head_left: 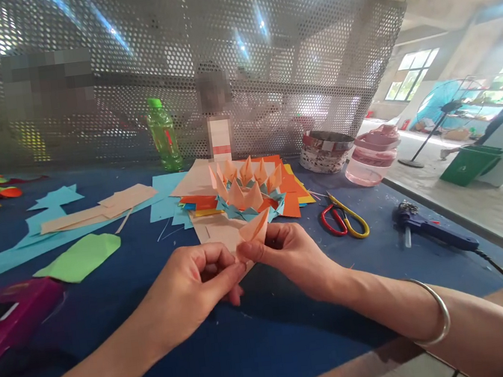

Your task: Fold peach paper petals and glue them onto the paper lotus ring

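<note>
Between my two hands is a folded peach paper piece [256, 228] with a pointed tip. My right hand [296, 255] is closed on its right side, thumb in front. My left hand [207, 275] pinches at its lower left edge, where the fingers partly hide the paper. Just beyond stands a ring of folded paper petals [248, 195], peach points above and light blue points below. It sits on stacked coloured sheets, with an orange sheet [290, 204] showing at the right. A peach sheet [213, 229] lies under and in front of the ring.
Red-and-yellow scissors [344, 216] and a glue gun [435, 229] with a cord lie right. A green bottle [163, 135], a woven paper bowl [325, 151] and a pink jug [372, 155] stand behind. Left are paper scraps [82, 256] and a purple object [21, 317]. A perforated screen [236, 51] closes the back.
</note>
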Demonstrator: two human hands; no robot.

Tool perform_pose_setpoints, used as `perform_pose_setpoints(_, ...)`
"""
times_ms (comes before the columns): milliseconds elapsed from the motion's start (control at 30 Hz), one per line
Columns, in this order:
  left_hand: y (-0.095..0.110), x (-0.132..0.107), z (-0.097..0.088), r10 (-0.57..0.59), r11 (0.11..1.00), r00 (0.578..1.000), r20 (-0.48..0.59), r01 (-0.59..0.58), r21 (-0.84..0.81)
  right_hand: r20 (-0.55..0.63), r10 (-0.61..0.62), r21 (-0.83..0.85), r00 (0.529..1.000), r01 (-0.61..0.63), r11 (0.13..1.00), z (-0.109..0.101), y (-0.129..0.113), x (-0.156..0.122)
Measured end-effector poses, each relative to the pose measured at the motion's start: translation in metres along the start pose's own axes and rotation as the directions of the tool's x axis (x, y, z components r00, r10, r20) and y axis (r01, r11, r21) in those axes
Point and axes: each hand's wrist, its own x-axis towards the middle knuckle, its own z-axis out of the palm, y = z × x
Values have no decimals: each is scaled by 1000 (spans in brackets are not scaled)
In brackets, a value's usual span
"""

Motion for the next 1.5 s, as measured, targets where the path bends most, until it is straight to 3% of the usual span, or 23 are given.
perform_pose_setpoints(200, 0, 2, -2, -48, 994, 997, 55, 53, -91, 22, -46, 18, 999, 45, 999, -3, -2, 2)
perform_pose_setpoints(400, 1, 1, -4, -43, 998, 998, 54, 45, -42, -42, -37, 17, 998, 38, 999, -9, -4, 6)
perform_pose_setpoints(567, 2, 2, -6, -79, 989, 994, 69, 87, -118, -79, -43, 31, 996, 45, 998, -13, -4, 9)
perform_pose_setpoints(767, 1, 3, -7, -46, 979, 994, 103, 65, -192, 37, -50, 37, 998, 49, 998, -7, -3, 4)
perform_pose_setpoints(867, 0, 3, -6, -33, 977, 995, 94, 52, -206, 32, -60, 51, 998, 58, 997, -5, -2, 3)
perform_pose_setpoints(1133, -3, 1, -3, 75, 996, 997, -29, -74, 56, 32, -55, 48, 998, 53, 997, -3, -2, 2)
perform_pose_setpoints(1333, -6, 1, -1, 112, 993, 992, 53, -113, 14, 47, -55, -23, 997, 57, 998, -2, -2, 2)
perform_pose_setpoints(1500, -8, 2, -3, 134, 989, 991, 24, -135, 61, 31, -48, -39, 998, 49, 998, 0, 2, 0)
